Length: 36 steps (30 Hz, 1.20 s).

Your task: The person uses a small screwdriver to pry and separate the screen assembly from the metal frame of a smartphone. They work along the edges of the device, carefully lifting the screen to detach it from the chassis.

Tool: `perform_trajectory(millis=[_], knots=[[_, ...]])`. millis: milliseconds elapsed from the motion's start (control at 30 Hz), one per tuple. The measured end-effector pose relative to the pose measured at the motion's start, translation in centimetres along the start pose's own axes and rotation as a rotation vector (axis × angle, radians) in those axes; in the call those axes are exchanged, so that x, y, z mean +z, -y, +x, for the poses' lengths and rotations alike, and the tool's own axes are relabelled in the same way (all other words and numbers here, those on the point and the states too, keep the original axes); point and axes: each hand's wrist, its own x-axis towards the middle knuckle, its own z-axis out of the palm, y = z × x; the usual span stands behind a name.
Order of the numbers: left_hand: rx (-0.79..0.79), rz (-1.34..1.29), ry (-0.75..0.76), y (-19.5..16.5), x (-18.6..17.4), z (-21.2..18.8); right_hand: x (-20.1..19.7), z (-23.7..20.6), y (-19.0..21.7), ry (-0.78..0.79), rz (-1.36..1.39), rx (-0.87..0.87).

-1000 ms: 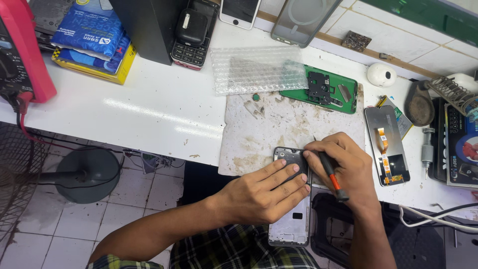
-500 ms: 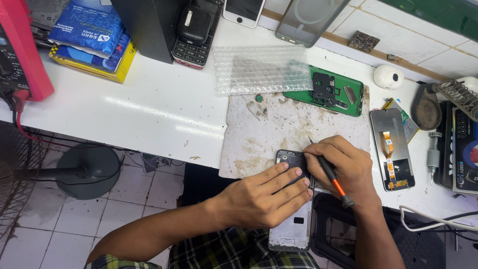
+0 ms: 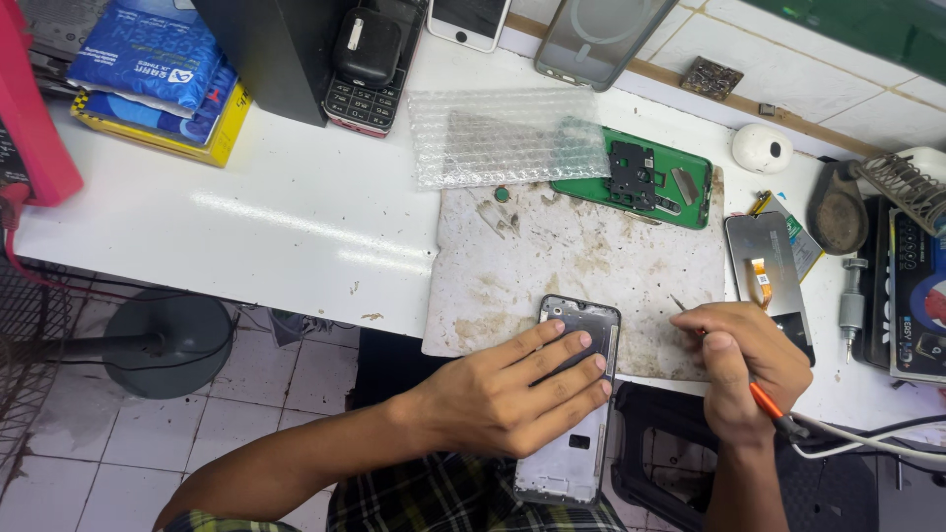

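Left hand (image 3: pixel 493 399): our fingers lie flat, spread on the phone frame (image 3: pixel 572 414).
Right hand (image 3: pixel 744 365): we pinch a screwdriver (image 3: pixel 764 399) above the mat (image 3: pixel 581 256).

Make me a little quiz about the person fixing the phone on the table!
1. True or false: the left hand lies flat on the phone frame.
2. What does the right hand hold? A) orange-handled tool B) spoon C) brush
3. What colour is the phone back beside the bubble wrap?

Key: 1 true; 2 A; 3 green.
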Motion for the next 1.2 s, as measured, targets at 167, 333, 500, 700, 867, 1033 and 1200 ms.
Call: perform_trajectory(millis=[167,333,500,700,867,1033,1200], knots=[[-0.042,-0.294,0.126,2.0,-4.0,0.5,0.9,-0.2,1.4,0.006,-0.009,0.077],[-0.504,-0.821,0.248,3.8,-5.8,0.7,1.9,0.6,3.2,0.162,0.007,-0.055],[-0.941,-1.078,0.175,5.1,-4.3,1.8,3.4,0.7,2.6,0.204,0.263,0.118],[-1.026,-1.398,-0.007,6.0,-3.3,3.2,3.2,1.5,0.7,0.122,0.446,0.351],[-0.796,-1.083,-0.062,7.8,-5.6,2.4,1.9,2.0,0.1,0.053,0.115,-0.009],[-0.311,-0.236,0.081,6.5,-6.3,1.3,1.3,1.9,0.8,0.103,-0.345,-0.135],[-0.26,-0.119,0.257,3.6,-8.3,0.8,-0.5,1.1,2.4,0.178,-0.159,-0.121]])
